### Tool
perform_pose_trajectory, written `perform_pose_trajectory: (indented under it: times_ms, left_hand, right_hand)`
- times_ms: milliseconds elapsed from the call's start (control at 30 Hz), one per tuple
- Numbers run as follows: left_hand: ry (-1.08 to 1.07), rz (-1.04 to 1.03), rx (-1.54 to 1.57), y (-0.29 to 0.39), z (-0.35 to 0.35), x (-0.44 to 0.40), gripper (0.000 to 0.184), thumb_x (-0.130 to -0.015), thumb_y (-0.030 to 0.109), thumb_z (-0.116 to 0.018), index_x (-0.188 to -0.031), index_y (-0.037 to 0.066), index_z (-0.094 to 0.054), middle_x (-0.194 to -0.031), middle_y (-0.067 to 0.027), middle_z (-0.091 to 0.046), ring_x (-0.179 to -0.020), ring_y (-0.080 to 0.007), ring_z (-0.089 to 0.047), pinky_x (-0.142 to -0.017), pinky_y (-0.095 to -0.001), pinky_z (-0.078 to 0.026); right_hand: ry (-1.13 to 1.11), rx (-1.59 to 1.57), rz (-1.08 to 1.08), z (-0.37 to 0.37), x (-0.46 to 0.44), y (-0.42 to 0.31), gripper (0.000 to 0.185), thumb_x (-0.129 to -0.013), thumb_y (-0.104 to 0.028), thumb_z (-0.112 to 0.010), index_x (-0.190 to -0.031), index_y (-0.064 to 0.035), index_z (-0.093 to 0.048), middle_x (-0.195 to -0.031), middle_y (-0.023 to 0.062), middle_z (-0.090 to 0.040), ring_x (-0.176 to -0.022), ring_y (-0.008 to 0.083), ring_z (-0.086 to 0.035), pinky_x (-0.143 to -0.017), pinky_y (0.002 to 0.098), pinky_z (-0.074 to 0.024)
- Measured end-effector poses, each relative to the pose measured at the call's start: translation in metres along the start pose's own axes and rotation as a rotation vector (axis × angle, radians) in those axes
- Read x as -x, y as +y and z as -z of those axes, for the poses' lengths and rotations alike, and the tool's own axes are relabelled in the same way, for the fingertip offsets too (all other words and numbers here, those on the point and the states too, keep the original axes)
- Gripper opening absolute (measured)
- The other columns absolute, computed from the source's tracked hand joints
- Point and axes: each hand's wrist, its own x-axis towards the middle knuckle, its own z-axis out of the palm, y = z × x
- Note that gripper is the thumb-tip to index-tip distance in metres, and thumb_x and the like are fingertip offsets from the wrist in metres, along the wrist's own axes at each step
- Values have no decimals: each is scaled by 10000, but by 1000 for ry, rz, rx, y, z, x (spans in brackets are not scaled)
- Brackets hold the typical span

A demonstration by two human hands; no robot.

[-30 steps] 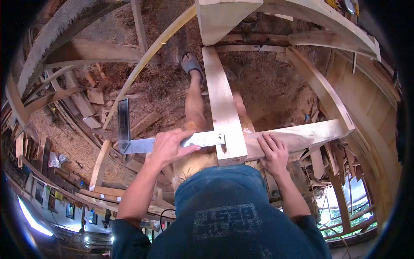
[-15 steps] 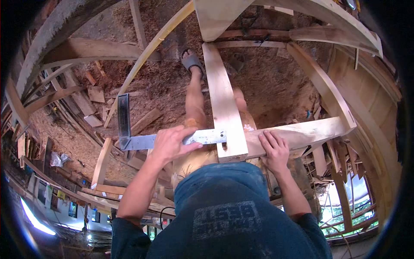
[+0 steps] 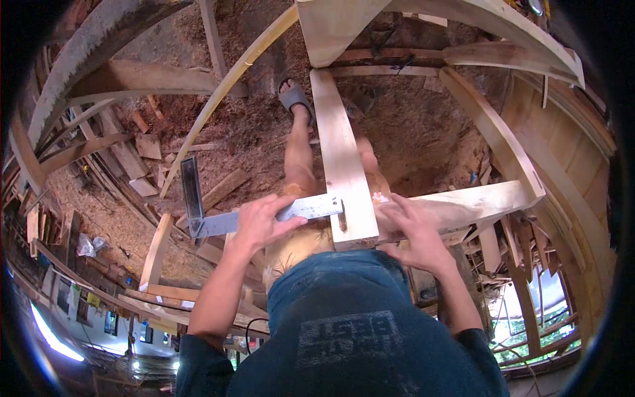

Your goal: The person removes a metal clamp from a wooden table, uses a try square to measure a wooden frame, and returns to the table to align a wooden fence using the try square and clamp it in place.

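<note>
Square (image 3: 219,225) lies pinched in left hand (image 3: 258,223), apart from right hand (image 3: 418,239), half open at beam (image 3: 479,204)

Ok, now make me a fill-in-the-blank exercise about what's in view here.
The left hand holds the metal blade of an L-shaped tool called a ____.
The blade's end overlaps a long board made of ____.
The right hand is on the board's ____ side.
The sandal is coloured ____.

Missing words: square; wood; right; grey.
</note>
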Motion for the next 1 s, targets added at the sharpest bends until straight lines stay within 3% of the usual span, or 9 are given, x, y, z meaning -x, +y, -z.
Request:
perform_pose_trajectory:
  times_ms: [67, 167, 300, 400, 433, 533, 633, 733, 1000]
  left_hand:
    - [56, 8, 36, -2, -1, 2, 538, -757, 576, -760, -1099, 160, -747, -868, -74, -697, -811, -285, -698, -690, -415, -545]
    - [134, 44, 89, 0, 4, -1, 535, -759, 562, -768, -1111, 159, -747, -869, -79, -699, -804, -288, -698, -689, -414, -545]
    - [207, 67, 143, -6, 6, -5, 535, -764, 547, -772, -1129, 157, -742, -884, -91, -706, -812, -295, -697, -700, -413, -548]
    - [113, 96, 125, 0, 12, -1, 537, -761, 541, -778, -1120, 143, -740, -907, -101, -714, -836, -301, -700, -722, -415, -550]
    - [102, 79, 127, 0, 9, 0, 534, -759, 541, -780, -1116, 146, -741, -909, -101, -713, -840, -302, -700, -725, -416, -549]
    - [67, 44, 135, 2, 4, 3, 525, -753, 542, -784, -1101, 151, -743, -913, -99, -712, -846, -304, -699, -731, -417, -545]
    - [14, 30, 135, 12, 9, 5, 517, -751, 542, -785, -1083, 148, -746, -914, -97, -711, -845, -304, -699, -735, -416, -543]
    - [-28, 26, 117, 12, 8, 5, 518, -749, 543, -785, -1071, 138, -749, -923, -97, -713, -852, -305, -700, -741, -414, -543]
    - [-62, 13, 106, 10, 9, 3, 528, -734, 548, -792, -1062, 136, -757, -911, -102, -717, -852, -306, -703, -729, -416, -548]
  right_hand:
    - [-64, -81, 65, -3, -21, -21, 661, -801, -387, -782, -1354, -80, -589, -1508, 217, -409, -1400, 408, -374, -1151, 465, -349]
    - [-61, 88, 150, -29, -52, -38, 690, -846, -483, -722, -1336, -15, -586, -1507, 247, -393, -1414, 409, -357, -1146, 500, -341]
    - [-91, 293, 82, -59, -64, -57, 758, -862, -504, -673, -1271, 125, -567, -1519, 261, -380, -1413, 405, -344, -1125, 562, -329]
    - [-111, 310, 95, -65, -47, -66, 746, -846, -476, -685, -1267, 128, -564, -1491, 266, -408, -1388, 406, -370, -1123, 551, -333]
    - [11, 254, 150, -68, -41, -62, 657, -810, -394, -737, -1201, 117, -603, -1423, 267, -469, -1351, 408, -399, -1103, 545, -352]
    - [37, 181, 243, -55, -30, -60, 487, -784, -268, -796, -1117, 46, -630, -1336, 227, -531, -1270, 393, -481, -1036, 491, -425]
    - [183, -166, 139, -59, -25, -44, 439, -753, -189, -825, -1106, 3, -647, -1264, 191, -576, -1199, 369, -542, -1007, 445, -462]
    - [293, -85, 100, -52, -26, -42, 480, -731, -215, -832, -1121, 6, -660, -1222, 189, -601, -1173, 365, -557, -998, 427, -476]
    - [269, -161, 85, -62, -28, -32, 513, -727, -252, -859, -1120, 21, -672, -1257, 185, -601, -1209, 362, -549, -1054, 442, -441]
